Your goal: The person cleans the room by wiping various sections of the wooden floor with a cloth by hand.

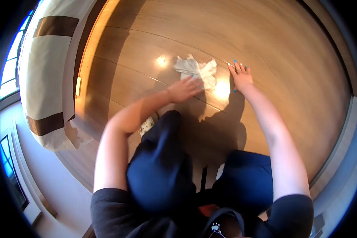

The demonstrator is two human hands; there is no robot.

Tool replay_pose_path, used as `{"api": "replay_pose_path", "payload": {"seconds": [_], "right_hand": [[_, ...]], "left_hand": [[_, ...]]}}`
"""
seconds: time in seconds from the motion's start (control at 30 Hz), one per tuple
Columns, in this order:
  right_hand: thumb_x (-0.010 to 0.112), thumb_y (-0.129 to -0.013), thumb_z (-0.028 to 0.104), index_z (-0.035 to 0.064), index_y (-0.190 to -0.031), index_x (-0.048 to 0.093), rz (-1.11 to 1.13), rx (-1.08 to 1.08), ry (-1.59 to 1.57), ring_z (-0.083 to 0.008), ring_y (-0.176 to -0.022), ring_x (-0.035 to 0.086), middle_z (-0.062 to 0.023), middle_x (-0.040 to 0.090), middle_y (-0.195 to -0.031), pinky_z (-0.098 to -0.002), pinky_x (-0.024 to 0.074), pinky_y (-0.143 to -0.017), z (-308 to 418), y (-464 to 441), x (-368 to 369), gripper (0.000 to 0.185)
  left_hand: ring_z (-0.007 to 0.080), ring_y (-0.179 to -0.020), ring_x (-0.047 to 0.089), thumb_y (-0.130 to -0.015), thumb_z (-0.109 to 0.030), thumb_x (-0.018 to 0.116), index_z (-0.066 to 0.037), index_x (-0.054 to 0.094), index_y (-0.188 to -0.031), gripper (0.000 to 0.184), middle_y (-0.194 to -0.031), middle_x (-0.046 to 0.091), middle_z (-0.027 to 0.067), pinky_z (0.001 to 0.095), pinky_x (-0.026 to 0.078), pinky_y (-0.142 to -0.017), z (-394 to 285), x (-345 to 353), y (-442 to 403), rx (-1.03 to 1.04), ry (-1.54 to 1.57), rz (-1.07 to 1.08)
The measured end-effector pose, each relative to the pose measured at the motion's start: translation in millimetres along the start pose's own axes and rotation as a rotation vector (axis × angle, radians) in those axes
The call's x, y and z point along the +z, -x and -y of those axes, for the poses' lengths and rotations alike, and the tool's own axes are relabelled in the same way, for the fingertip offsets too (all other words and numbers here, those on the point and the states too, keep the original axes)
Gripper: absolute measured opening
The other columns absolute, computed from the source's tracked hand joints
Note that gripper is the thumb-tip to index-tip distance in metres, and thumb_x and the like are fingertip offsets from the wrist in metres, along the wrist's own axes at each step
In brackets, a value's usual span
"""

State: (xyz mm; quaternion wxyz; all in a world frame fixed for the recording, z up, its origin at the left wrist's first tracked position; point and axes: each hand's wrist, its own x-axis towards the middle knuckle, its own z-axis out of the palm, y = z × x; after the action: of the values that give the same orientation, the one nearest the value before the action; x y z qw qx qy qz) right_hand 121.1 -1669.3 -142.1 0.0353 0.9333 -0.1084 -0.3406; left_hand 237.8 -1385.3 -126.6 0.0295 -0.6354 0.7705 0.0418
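Note:
A crumpled white cloth or wipe (196, 70) lies on the wooden floor in front of me. Over its near edge is my left hand (185, 89), palm down, with the fingers stretched out and somewhat smeared by motion. The fingertips overlap the cloth; whether they pinch any of it I cannot make out. To the right, apart from the cloth, my right hand (242, 77) lies flat on the floor with its fingers spread. Nothing is in it. Some of its nails look blue.
My bent knees (158, 154) in dark trousers are close below the hands. A bed or padded piece with white and brown covering (47, 75) stands on the left. A wall edge with pale trim (341, 137) runs along the right. Lamp light reflects off the floor (161, 61).

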Motion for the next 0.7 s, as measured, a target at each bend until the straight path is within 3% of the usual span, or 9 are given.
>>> {"api": "replay_pose_path", "payload": {"seconds": [0.07,0.13,0.2,0.4,0.53,0.7], "right_hand": [[0.079,-0.068,0.024,0.0284,-0.148,0.004,0.027,-0.006,-0.012,-0.0228,-0.141,0.018,-0.0037,0.008,-0.155,-0.0475,0.0163,-0.113,-7,6,-17,0.110],[0.079,-0.068,0.021,0.0275,-0.148,0.005,0.056,-0.014,-0.012,-0.0221,-0.140,0.018,-0.0039,0.009,-0.155,-0.0462,0.0181,-0.113,2,15,-23,0.109],[0.079,-0.068,0.018,0.0268,-0.148,0.006,0.040,0.014,0.018,-0.0218,-0.140,0.019,-0.0039,0.009,-0.155,-0.0450,0.0200,-0.113,2,13,-24,0.109],[0.083,-0.059,0.018,0.0267,-0.148,0.003,0.058,0.026,-0.046,-0.0235,-0.140,0.018,-0.0036,0.005,-0.155,-0.0437,0.0247,-0.112,13,16,-7,0.120],[0.083,-0.059,0.016,0.0262,-0.148,-0.001,0.068,0.046,0.015,-0.0247,-0.141,0.016,-0.0050,0.003,-0.155,-0.0433,0.0259,-0.112,9,7,-14,0.122],[0.082,-0.062,0.014,0.0223,-0.148,-0.002,0.115,0.064,0.003,-0.0268,-0.141,0.014,-0.0065,0.000,-0.155,-0.0432,0.0243,-0.112,6,5,-7,0.120]], "left_hand": [[0.0293,-0.137,0.026,-0.082,-0.049,0.056,-0.018,0.035,-0.140,0.069,-0.150,0.027,0.0051,0.0492,0.022,-0.110,-4,15,-25,-0.071,0.196,0.012],[0.0285,-0.137,0.024,-0.078,-0.058,0.054,-0.028,0.035,-0.140,0.072,-0.151,0.024,-0.0039,0.0555,0.016,-0.110,10,25,-47,-0.124,0.200,-0.030],[0.0278,-0.137,0.023,-0.079,-0.061,0.052,-0.036,0.036,-0.139,0.067,-0.151,0.023,-0.0084,0.0633,0.015,-0.106,24,42,-68,-0.152,0.206,-0.211],[0.0278,-0.140,0.018,-0.088,-0.062,0.035,-0.038,0.036,-0.138,0.056,-0.151,0.024,-0.0071,0.0725,0.010,-0.101,76,57,-97,-0.221,0.114,-0.167],[0.0304,-0.139,0.019,-0.094,-0.054,0.029,-0.035,0.033,-0.141,0.051,-0.152,0.019,-0.0045,0.0710,0.011,-0.103,125,52,-56,-0.621,0.162,-0.144],[0.0363,-0.138,0.020,-0.093,-0.045,0.037,-0.030,0.035,-0.141,0.050,-0.152,0.021,0.0001,0.0714,0.014,-0.101,113,49,63,-0.982,0.231,-0.172]]}}
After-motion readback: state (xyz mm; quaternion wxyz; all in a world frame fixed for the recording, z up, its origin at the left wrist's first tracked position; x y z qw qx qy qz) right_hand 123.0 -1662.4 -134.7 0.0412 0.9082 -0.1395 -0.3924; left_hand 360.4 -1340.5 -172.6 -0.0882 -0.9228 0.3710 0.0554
